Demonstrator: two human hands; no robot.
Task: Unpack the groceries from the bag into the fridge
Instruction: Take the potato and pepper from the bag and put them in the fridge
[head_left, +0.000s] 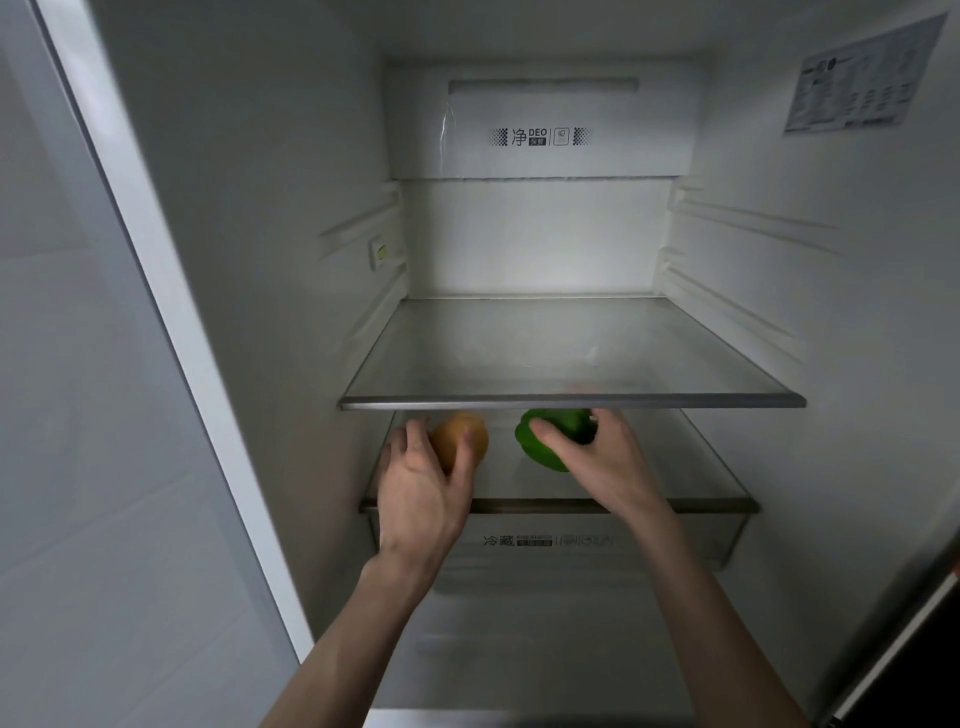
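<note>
I look into an open fridge. On the lower glass shelf (691, 457), just under the upper shelf's front edge, my left hand (423, 488) grips an orange-yellow round fruit (460, 434) with fingers curled round it. My right hand (605, 462) grips a green bell pepper (548, 441) a short way to the right of the fruit. Both items sit at or just above the shelf surface; I cannot tell whether they touch it. The grocery bag is out of sight.
The upper glass shelf (571, 401) juts out right above my hands. Below the lower shelf is a clear drawer (675, 540) with printed lettering. The fridge's left wall (270, 312) and right wall (831, 364) close in the space; a label (862, 73) sticks at upper right.
</note>
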